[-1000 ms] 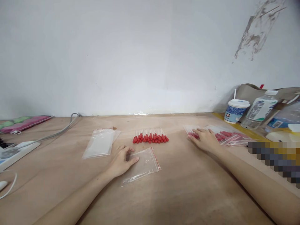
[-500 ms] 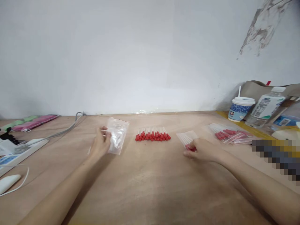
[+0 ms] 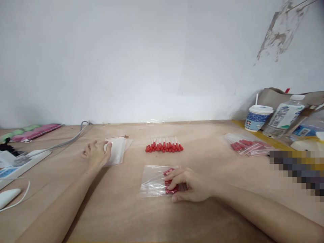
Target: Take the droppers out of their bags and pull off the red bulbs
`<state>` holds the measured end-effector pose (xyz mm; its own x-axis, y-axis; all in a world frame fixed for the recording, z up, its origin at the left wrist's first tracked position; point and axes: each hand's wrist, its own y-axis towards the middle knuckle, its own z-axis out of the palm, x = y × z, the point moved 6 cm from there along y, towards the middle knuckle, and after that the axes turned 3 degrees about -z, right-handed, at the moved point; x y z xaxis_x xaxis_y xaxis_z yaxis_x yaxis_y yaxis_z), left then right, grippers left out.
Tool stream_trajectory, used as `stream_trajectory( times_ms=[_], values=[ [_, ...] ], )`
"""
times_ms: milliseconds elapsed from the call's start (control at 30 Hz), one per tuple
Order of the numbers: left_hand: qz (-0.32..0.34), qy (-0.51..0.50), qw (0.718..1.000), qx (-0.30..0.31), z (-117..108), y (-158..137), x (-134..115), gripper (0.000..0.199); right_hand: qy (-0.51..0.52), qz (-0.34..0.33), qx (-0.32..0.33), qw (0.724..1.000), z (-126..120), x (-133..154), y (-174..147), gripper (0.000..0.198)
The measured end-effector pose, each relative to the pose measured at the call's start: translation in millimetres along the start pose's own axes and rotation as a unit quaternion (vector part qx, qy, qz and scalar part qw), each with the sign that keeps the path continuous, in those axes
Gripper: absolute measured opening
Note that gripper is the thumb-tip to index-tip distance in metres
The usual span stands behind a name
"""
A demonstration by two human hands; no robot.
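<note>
Fingers of your right hand (image 3: 193, 185), head view: bent and laid over the red-ended part of one clear bag (image 3: 152, 182), thumb along its near edge; whether they pinch it or only rest on it, you cannot tell from here. Contents of that bag: red-ended sticks, the red ends (image 3: 168, 183) partly covered by your right fingers, the clear portion reaching out to the left of your fingertips. Fingers of your left hand (image 3: 97, 154): spread loosely, thumb apart from the rest, gripping nothing visible. Just right of your left thumb, one stack of flat bags (image 3: 116, 151), red line along its far edge; contact between thumb and stack, unclear. Beyond your right fingertips, and to the right of your left fingers, one row of loose red-ended sticks (image 3: 164, 146), pale shafts pointing away from you, red ends toward you. Well to the right of your right fingers and farther off, one group of filled bags (image 3: 245, 145), overlapping, red ends showing through. Beyond that group, one blue-and-white cup (image 3: 258, 118) with lid and straw, and beside it one clear bottle (image 3: 286, 114) with a white cap. Left of your left fingers: one grey cable (image 3: 67, 144) and one white power strip (image 3: 31, 161). Beneath both hands, one wooden tabletop (image 3: 136, 219).
</note>
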<state>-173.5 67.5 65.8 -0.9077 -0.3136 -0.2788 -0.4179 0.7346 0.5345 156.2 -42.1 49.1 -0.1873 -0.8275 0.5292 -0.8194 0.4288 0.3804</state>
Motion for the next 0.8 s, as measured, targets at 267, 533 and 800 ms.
stream_trajectory(
  times_ms=[267,533,800],
  values=[
    [0.46,-0.158,0.868,-0.103,-36.9,-70.6,-97.3,0.026,0.072,-0.017,-0.04,0.996,10.5,-13.4,24.1,0.024],
    [0.48,-0.326,0.77,0.267,-29.2,-123.0,-161.8,0.019,-0.091,0.139,-0.221,0.961,-19.6,-55.6,-11.7,0.01],
    [0.459,-0.331,0.751,0.341,-17.0,-156.0,-161.9,0.048,-0.125,0.086,-0.111,0.982,-14.4,-38.4,-18.9,0.014]
  ],
)
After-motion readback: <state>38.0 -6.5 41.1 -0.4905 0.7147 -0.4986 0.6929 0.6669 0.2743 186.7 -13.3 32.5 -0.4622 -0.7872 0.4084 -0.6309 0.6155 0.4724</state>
